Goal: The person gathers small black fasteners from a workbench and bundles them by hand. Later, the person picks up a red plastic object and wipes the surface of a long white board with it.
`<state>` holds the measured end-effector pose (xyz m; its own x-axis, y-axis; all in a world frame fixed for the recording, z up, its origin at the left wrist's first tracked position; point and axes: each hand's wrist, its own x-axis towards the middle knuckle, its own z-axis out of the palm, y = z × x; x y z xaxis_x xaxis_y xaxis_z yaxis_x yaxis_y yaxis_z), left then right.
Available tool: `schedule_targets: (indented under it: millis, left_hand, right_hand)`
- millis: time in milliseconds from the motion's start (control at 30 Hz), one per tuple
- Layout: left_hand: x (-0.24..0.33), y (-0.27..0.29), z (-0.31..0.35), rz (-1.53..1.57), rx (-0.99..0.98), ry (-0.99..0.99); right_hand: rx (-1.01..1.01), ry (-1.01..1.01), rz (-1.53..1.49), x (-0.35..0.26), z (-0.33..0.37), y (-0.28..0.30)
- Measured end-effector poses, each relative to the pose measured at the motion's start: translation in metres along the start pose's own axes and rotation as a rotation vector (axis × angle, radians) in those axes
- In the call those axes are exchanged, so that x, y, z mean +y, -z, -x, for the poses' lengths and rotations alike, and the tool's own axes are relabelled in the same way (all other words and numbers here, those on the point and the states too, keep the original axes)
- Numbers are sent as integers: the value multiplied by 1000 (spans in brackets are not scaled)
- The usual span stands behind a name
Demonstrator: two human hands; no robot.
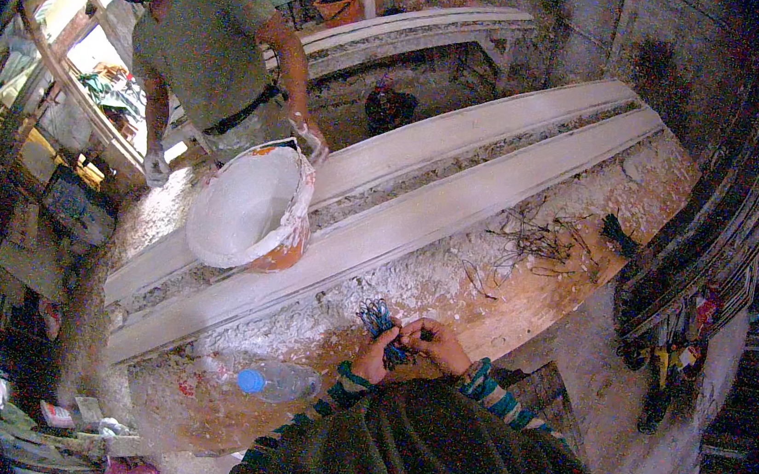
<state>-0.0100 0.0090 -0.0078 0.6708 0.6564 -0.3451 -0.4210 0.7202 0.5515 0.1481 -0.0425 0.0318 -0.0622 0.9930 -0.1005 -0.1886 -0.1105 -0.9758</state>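
Note:
My left hand (372, 360) is closed around a bundle of thin dark and blue strands (377, 314), like wire or string. The looped ends stick up past the fingers, and more strands hang below. Right beside it, my right hand (440, 347) has thumb and fingers pinched together against the bundle. Whatever lies between those fingertips is too small to make out. Both hands are over the near edge of a plaster-spattered wooden table (521, 300). Left of my left forearm lies a clear plastic bottle (290, 383) with a blue cap.
Two long white moulded strips (458, 190) run diagonally across the table. Across it, a person (209, 53) with white-smeared hands has a hand on a tilted, white-coated bucket (248, 209). Loose dark strands (541, 240) and another tied bundle (618, 235) lie at the right.

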Motion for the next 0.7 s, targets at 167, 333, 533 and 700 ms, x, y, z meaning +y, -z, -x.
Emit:
schedule_targets:
  millis: [167,333,533,700]
  left_hand:
    - [3,-6,1,54,64,49]
    - [4,0,-2,-211,133,-73]
    - [3,6,-4,59,189,80]
    - [5,8,-5,88,154,17]
  right_hand:
    - [-14,49,5,-1,2,1]
    - [-21,34,-35,-5,8,1]
    - [19,50,43,-16,14,4]
    - [80,-61,92,-30,21,8]
